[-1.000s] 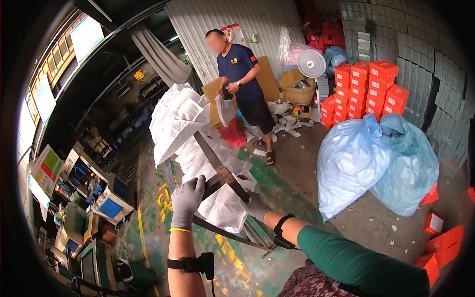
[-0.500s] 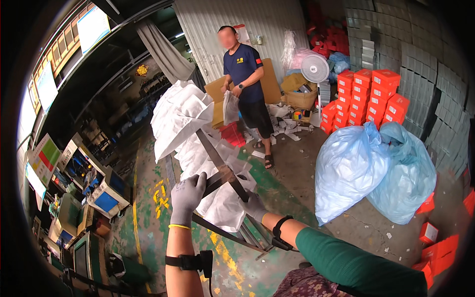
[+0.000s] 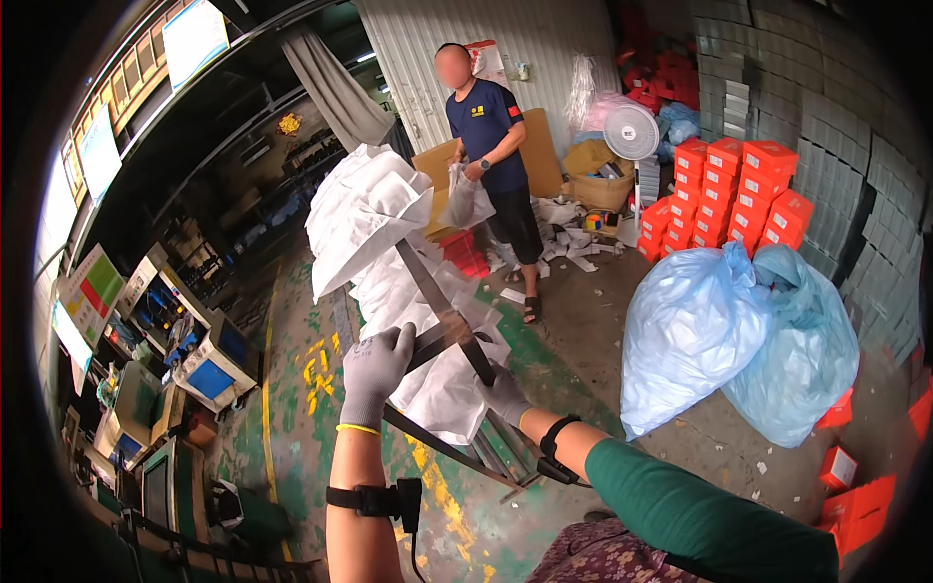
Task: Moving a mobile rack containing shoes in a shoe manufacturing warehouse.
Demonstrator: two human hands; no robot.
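Nearest the camera, the person's two forearms rise from the lower edge. The left hand (image 3: pixel 374 367), in a grey glove with a yellow cuff, is wrapped round the end of a flat metal bar (image 3: pixel 439 336) — fingers curled over it. The right hand (image 3: pixel 505 394), also gloved, is closed low on a second, longer metal strip (image 3: pixel 435 291) that slants up and away; how tight that grip is cannot be told, since the fingers are partly hidden behind the strip. The two pieces cross just between the hands, forming part of a dark frame whose lower rail (image 3: pixel 447 452) runs along near the floor.

Draped over and behind this frame lies a heap of white sacks (image 3: pixel 374 219), touching the strip along its upper stretch. The step in hand looks like steadying or shifting the frame's bars under that load — the next move would likely call for both hands acting together, so that the sacks do not slide off.

Farther right stand two full pale-blue bags (image 3: pixel 724 340). Beyond, another person (image 3: pixel 491 160) holds a small bag, near stacked red boxes (image 3: pixel 739 189).
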